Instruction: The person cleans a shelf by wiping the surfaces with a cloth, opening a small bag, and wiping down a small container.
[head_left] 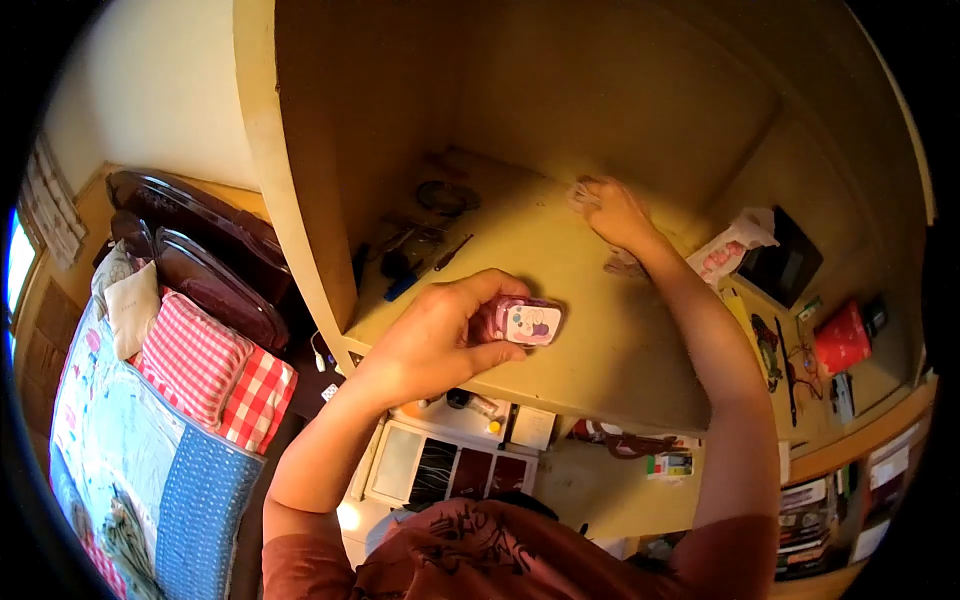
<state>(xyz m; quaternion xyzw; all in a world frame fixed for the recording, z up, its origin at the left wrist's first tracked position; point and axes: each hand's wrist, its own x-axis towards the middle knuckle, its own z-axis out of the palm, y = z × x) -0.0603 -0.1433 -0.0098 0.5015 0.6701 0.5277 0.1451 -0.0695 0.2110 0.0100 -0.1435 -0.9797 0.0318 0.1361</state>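
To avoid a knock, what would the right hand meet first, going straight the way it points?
Probably the back wall behind the shelf, just ahead of the right hand; depth is unclear.

Left hand [435, 325] midway out, fingers [497, 283] curled, thumb [497, 354] opposed in grip. Left forearm [330, 425] slanting inward, elbow bent. Right hand [617, 215] farther forward, fingers bunched. Right arm [715, 365] reaching out, elbow slightly bent, forearm angled toward centre.

Single head-worn view (fisheye, dark-edged), facing forward and down, near hands [435, 325] and shelf [600, 325]
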